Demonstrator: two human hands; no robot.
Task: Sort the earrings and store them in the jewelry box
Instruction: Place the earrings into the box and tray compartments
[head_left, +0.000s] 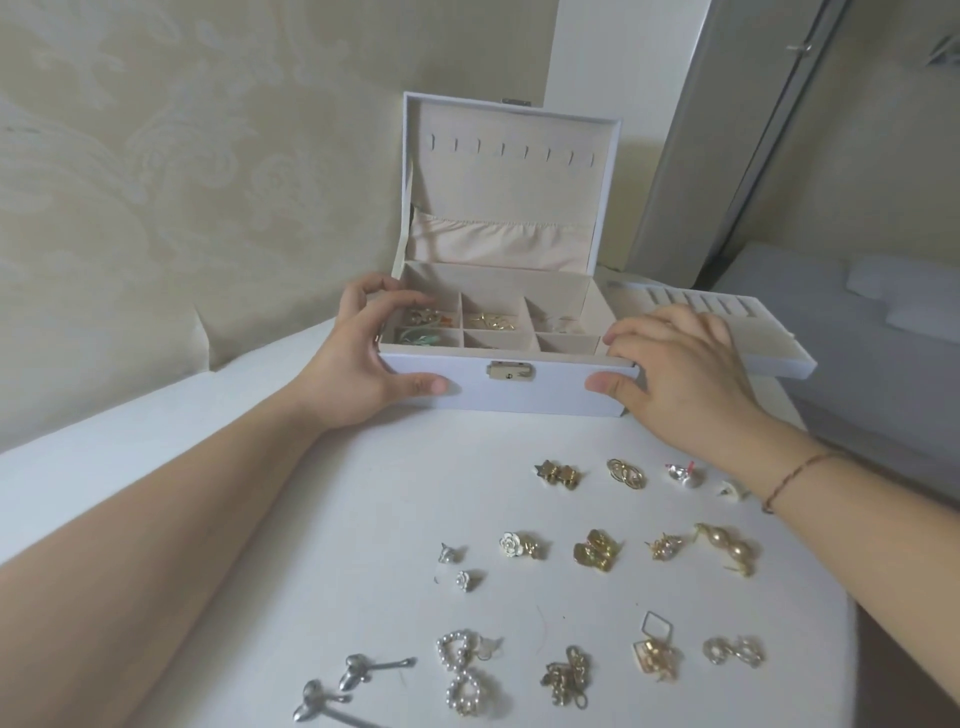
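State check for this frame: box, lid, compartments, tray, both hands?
jewelry box: open, on table
lid: upright
back compartments: hold earrings
front middle compartment: empty
removable tray: out, right of the box
left hand: gripping box's left corner
right hand: gripping box's right corner

left hand (358, 358), right hand (685, 374) grip jewelry box (519, 395) | earrings (592, 551) on table, seemingly paired

Soft, even daylight fills the room; shadows are faint. The wide lens bends the edges, and fine detail looks slightly smeared, with no harsh glare.
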